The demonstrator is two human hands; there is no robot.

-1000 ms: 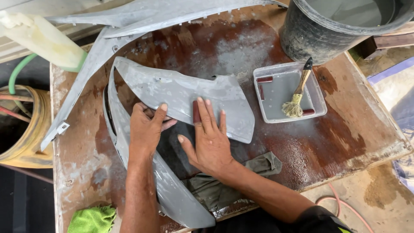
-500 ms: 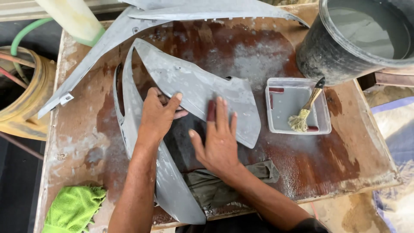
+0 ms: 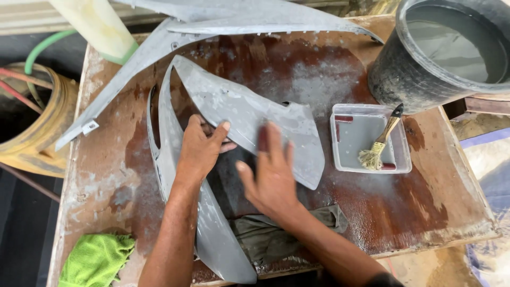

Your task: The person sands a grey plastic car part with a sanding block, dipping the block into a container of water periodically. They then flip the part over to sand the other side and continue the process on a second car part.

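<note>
Left hand: the left hand (image 3: 199, 150) is in the middle of the frame, half closed. Its thumb lies on top of the grey curved plastic body panel (image 3: 249, 118) and its fingers are curled under the lower edge, so it grips the panel there.
Right hand: the right hand (image 3: 272, 172) is just right of the left one, open and flat, the fingers stretched and a little apart. It is blurred. It presses a small dark red sanding pad (image 3: 262, 139) on the grey surface; only a strip of the pad shows between the fingers.
Panel: the body panel lies in the centre of the worn brown wooden table (image 3: 404, 207). Its wide part goes to the upper left, and a narrow arm curves down to the lower edge of the frame, beside the left forearm.
Cloth under panel: a dark olive rag (image 3: 276, 234) lies under the right wrist, lower centre.
Other panels: long grey plastic trim pieces (image 3: 159, 45) lie across the upper part of the table.
Tray: a clear square plastic tray (image 3: 345, 133) with grey liquid stands right of the panel, and a small paint brush with wooden handle (image 3: 380, 141) leans in it.
Bucket: a black round bucket (image 3: 404, 74) of cloudy water is in the upper right.
Green cloth: a bright green towel (image 3: 95, 260) lies at the lower left corner.
</note>
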